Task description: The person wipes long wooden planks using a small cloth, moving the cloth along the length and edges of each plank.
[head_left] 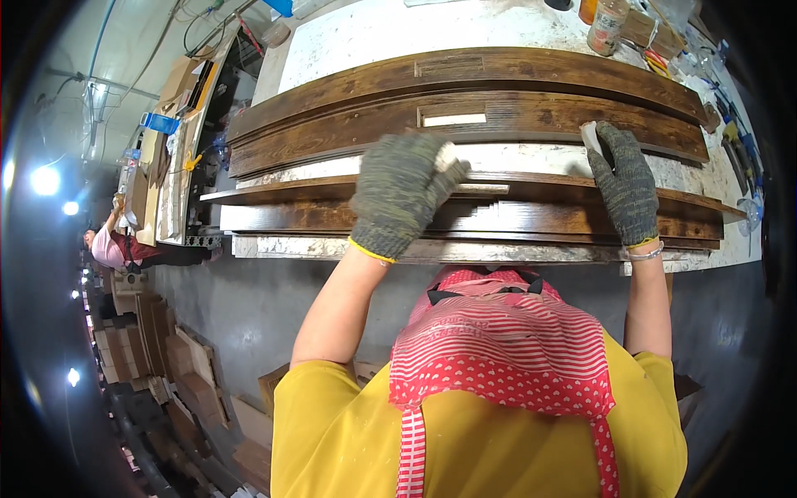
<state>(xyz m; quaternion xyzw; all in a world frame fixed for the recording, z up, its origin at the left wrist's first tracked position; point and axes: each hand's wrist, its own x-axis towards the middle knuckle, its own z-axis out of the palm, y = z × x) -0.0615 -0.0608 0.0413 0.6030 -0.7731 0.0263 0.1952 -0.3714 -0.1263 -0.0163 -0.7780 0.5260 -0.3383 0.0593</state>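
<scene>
My left hand (403, 195), in a dark green knitted glove with a yellow cuff, is over a narrow dark brown wooden board (540, 191) lying along the table's near side. Motion smears its fingers, and a small whitish bit shows by the thumb. My right hand (627, 183), gloved alike, is above the same board farther right. A small whitish piece (591, 138) sits between its thumb and fingers; its kind is unclear. Beyond lie two wider brown boards, a far one (349, 95) and a nearer one (324, 133) with a rectangular cut-out.
The boards rest on a stained white tabletop (349, 46). A bottle (608, 26) and tools (735, 153) lie at the far right. To the left, a person in pink (112, 249) stands by another bench (154, 191). Cardboard pieces (124, 353) are stacked at lower left.
</scene>
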